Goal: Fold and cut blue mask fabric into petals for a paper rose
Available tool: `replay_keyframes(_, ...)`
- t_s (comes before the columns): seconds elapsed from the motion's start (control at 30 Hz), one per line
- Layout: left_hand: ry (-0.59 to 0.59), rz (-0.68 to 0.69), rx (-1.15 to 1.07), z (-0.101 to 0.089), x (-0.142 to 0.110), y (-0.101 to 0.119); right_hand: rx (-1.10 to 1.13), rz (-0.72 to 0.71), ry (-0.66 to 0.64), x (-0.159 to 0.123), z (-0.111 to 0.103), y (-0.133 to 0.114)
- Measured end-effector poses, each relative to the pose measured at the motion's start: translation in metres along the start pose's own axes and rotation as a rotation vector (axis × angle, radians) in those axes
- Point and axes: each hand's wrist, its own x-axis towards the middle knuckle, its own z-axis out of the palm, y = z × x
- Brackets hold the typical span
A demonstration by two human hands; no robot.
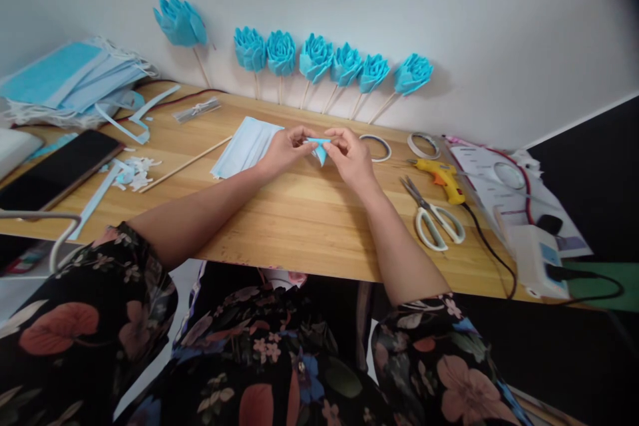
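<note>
A small folded piece of blue mask fabric, pointed at its lower end, is pinched between both hands above the middle of the table. My left hand grips its left side with thumb and fingertips. On the right side, my right hand holds it the same way. Partly behind my left hand lies a flat pale-blue face mask. Rolls of tape sit just beyond my right hand. Several blue fabric flowers on thin sticks lean against the wall behind.
Scissors, a yellow glue gun and a white power strip are on the right. To the left are a wooden stick, fabric scraps, a phone and a pile of masks.
</note>
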Motion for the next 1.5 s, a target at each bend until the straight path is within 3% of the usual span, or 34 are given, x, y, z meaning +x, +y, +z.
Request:
replay_keyframes(0.33, 0.115, -0.007, 0.050, 0.001, 0.002, 0.002, 0.053, 0.027, -0.054, 0.002, 0.005, 0.010)
replay_keyframes(0.77, -0.007, 0.011, 0.109, -0.001, -0.003, 0.009, -0.023, -0.014, -0.085, 0.000, 0.002, -0.001)
replay_keyframes(1.2, 0.034, -0.094, -0.052, 0.001, -0.006, 0.020, 0.124, 0.074, -0.015, 0.001, 0.004, 0.003)
replay_keyframes(1.5, 0.107, -0.071, 0.006, 0.000, -0.004, 0.013, 0.119, 0.057, -0.086, 0.000, 0.002, -0.006)
